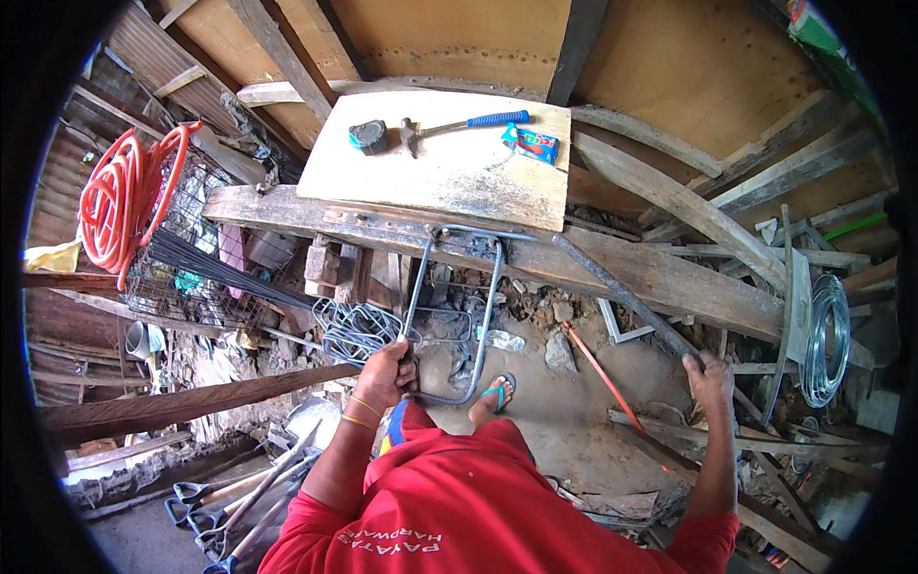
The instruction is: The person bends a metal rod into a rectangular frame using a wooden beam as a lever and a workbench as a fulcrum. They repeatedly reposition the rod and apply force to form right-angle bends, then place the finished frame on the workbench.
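My left hand [385, 375] is closed around one leg of a steel rod bent into a rectangular frame [491, 320], a rebar stirrup. Its far side lies across a heavy wooden beam [660, 279], by small metal pegs fixed there. Out to the right, my right hand [710, 380] grips the near end of a long dark metal bar or pipe [622, 292]. That bar slants away to the beam, its far end close to the stirrup's corner; whether they touch I cannot tell. Left of the stirrup sits a pile of bent steel rods [356, 330].
A pale board [430, 177] on the beam carries a tape measure [368, 137], a blue-handled hammer [492, 120] and a blue-red packet [532, 145]. Red hose [120, 206] hangs left, coiled wire [824, 344] right. Shovels [225, 521] lie lower left; an orange rod [602, 373] slants across the floor.
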Demonstrator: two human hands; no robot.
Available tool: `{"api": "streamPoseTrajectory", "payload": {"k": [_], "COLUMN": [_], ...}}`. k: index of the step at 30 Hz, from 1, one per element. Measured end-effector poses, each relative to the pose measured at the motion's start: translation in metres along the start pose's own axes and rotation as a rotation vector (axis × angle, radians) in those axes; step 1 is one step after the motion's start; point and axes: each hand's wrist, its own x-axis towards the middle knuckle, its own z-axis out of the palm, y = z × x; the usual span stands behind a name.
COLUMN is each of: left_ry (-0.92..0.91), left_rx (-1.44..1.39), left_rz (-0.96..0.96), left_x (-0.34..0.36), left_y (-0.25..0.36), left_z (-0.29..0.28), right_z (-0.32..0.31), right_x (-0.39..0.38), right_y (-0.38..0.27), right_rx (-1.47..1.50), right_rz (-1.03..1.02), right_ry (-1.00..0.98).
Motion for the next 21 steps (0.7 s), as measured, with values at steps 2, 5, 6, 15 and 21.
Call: {"api": "streamPoseTrajectory", "payload": {"k": [2,5,6,15,21], "left_ry": [-0.002,0.057,0.084,0.124,0.132], "left_rx": [-0.014,-0.011,-0.015,-0.071,-0.040], "left_rz": [0.001,-0.004,-0.011,0.041,0.040], "left_x": [0.001,0.000,0.000,-0.003,-0.004], "left_y": [-0.001,0.000,0.000,0.000,0.002], "left_z": [0.000,0.002,0.003,0.010,0.014], "right_z": [-0.003,-0.005,-0.006,-0.028,-0.019], "right_x": [0.019,0.043,0.050,0.097,0.119], "right_y": [0.003,0.002,0.001,0.004,0.004], "right_rx": [0.009,-0.039,-0.034,-0.101,-0.102], "right_rz": [-0.038,-0.056,-0.072,-0.098,-0.208], "right_ry": [-0.010,-0.067,-0.067,-0.154,-0.143]}}
